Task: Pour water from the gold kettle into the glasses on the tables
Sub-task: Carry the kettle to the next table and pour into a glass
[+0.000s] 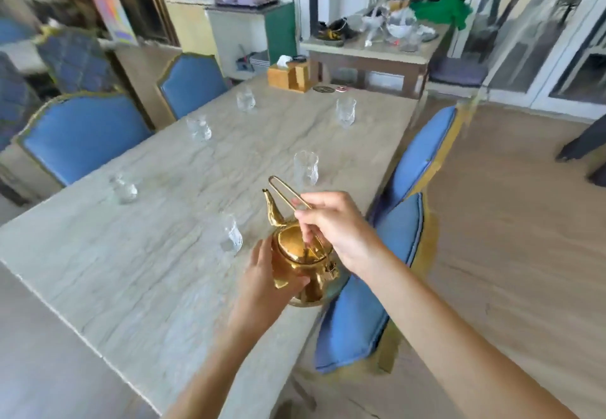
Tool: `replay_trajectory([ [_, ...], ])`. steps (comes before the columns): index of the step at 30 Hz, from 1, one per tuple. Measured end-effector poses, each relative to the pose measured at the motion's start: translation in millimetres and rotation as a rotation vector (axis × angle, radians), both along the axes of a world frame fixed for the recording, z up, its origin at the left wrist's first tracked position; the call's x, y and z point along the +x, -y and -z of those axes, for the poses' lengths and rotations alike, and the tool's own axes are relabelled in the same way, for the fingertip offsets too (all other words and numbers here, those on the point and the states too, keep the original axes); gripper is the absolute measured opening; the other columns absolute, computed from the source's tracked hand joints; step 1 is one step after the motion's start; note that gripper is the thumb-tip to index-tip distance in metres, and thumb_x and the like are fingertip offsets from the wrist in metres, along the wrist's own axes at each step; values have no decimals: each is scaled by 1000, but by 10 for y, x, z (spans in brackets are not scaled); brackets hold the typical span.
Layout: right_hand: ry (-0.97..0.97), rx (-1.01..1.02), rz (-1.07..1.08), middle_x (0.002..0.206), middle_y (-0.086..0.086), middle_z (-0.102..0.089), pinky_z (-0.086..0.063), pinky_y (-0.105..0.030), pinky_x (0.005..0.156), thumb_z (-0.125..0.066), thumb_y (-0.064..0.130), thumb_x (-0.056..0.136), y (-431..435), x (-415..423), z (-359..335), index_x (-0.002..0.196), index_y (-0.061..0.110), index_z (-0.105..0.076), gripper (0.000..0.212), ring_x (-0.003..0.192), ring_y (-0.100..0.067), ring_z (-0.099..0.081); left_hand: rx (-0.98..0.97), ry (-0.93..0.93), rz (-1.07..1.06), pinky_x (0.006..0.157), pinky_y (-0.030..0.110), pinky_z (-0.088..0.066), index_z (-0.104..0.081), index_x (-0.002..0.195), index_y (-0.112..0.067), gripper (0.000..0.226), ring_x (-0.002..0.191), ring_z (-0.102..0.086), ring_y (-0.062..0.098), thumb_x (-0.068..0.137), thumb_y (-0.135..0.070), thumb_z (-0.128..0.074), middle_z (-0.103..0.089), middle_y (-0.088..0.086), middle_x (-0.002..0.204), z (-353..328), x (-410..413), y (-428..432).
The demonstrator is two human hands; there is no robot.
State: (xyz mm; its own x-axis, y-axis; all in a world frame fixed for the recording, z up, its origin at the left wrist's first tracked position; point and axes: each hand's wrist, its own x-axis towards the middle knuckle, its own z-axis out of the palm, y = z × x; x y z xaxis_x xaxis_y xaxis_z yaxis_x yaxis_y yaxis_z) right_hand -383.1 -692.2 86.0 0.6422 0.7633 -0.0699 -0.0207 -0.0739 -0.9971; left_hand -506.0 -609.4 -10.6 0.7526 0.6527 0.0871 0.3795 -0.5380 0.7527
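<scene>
Head view has the gold kettle point(303, 261) at the table's point(131, 271) near right edge, right hand point(331, 225) pinching its raised handle for the lift, left hand point(267, 282) cupping the body to steady it, nearest glass point(231, 233) waiting just left.

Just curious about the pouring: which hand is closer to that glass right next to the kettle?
Left. The left hand cups the gold kettle just below the glass; the right hand grips the handle on the kettle's far side.
</scene>
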Motion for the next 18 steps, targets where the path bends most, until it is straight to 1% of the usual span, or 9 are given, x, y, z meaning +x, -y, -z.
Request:
replay_trajectory([
  [1, 29, -7, -52, 53, -7, -47, -36, -13, 40, -54, -8, 88, -3, 81, 3, 84, 6, -66, 19, 45, -17, -44, 10, -4, -58, 76, 12, -42, -41, 145, -13, 87, 101, -60, 19, 72, -31, -85, -52, -4, 122, 19, 45, 63],
  [3, 66, -10, -145, 52, -7, -47, -37, -15, 44, -55, -7, 88, -33, 236, 19, 71, 11, -63, 26, 45, -18, -44, -8, -4, -156, 85, 20, -43, -39, 147, -11, 90, 110, -60, 24, 71, -30, -85, -52, 2, 131, 37, 142, 153],
  [6, 84, -24, -233, 52, -7, -49, -41, -25, 51, -57, -6, 87, -139, 432, 22, 85, 12, -67, 21, 46, -19, -46, -64, 8, -267, 98, 34, -48, -37, 149, -11, 93, 113, -58, 24, 72, -30, -84, -50, 4, 136, 32, 282, 241],
  [8, 160, -42, -291, 48, -2, -50, -41, -30, 55, -58, -4, 87, -241, 581, 33, 88, 16, -70, 23, 45, -17, -46, -76, 36, -356, 89, 30, -53, -45, 144, -13, 83, 101, -61, 21, 73, -30, -84, -56, 4, 125, 28, 374, 276],
  [10, 272, -75, -365, 39, 8, -50, -42, -26, 55, -59, 1, 87, -352, 725, 32, 89, 10, -71, 15, 39, -10, -45, -162, 112, -493, 76, 20, -51, -56, 134, -15, 66, 92, -64, 18, 76, -28, -83, -63, 3, 114, 22, 421, 295],
  [12, 321, -128, -410, 35, 13, -51, -40, -17, 48, -60, 4, 88, -481, 865, 26, 98, 4, -71, 14, 35, -3, -43, -263, 218, -656, 78, 22, -51, -61, 129, -10, 57, 99, -67, 20, 79, -28, -81, -68, 6, 115, 49, 449, 236],
  [13, 340, -148, -434, 37, 13, -52, -39, -17, 47, -61, 5, 88, -542, 918, 19, 98, 3, -70, 13, 36, -3, -44, -293, 256, -729, 81, 25, -50, -62, 128, -9, 55, 103, -66, 20, 80, -27, -80, -68, 6, 117, 80, 446, 183],
  [16, 395, -165, -502, 52, 8, -56, -41, -27, 53, -65, 10, 86, -685, 1010, -12, 98, 4, -72, 16, 46, -10, -47, -295, 333, -880, 87, 28, -49, -60, 127, -6, 51, 107, -62, 19, 82, -22, -78, -66, 8, 117, 219, 411, 3],
  [18, 437, -179, -552, 55, 6, -55, -41, -27, 54, -64, 11, 87, -763, 1055, -31, 98, 7, -72, 14, 48, -10, -47, -261, 309, -981, 93, 33, -48, -56, 128, -4, 51, 113, -60, 25, 81, -13, -76, -63, 12, 123, 372, 387, -140],
])
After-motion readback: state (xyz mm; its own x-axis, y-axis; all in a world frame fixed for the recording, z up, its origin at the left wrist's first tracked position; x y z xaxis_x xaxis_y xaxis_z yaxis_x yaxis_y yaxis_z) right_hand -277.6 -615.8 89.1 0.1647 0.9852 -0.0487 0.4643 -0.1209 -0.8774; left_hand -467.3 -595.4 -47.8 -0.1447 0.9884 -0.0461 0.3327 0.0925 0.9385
